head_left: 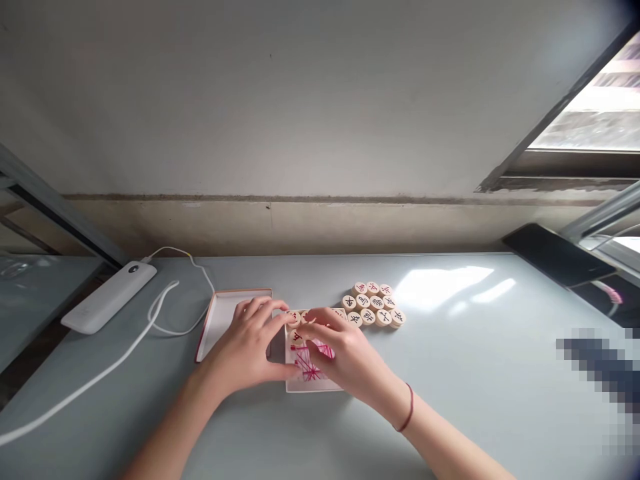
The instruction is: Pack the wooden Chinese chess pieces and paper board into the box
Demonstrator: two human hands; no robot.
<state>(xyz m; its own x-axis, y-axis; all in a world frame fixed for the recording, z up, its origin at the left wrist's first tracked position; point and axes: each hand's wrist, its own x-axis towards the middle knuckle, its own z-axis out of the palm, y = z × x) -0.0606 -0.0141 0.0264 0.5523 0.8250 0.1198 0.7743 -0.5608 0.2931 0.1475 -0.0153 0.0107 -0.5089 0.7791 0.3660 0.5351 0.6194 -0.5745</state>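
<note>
A shallow white box [320,390] holds round wooden xiangqi pieces in its far rows, over a bottom with a pink line pattern. My right hand [345,350] reaches over the box with curled fingers, its index and thumb tips at a red-marked xiangqi piece [296,337] by the left wall. Part of the row behind is hidden by that hand. My left hand [250,347] is open at the box's left side, fingers and thumb spread, the thumb tip over the left rim. Its fingertips lie near the far left corner.
Several stacked xiangqi pieces [376,303] stand behind and right of the box. A white box lid [225,313] lies partly behind my left hand. To the left are a white power bank [110,297] and a white cable [115,370]. A dark flat object [555,253] rests at the back right.
</note>
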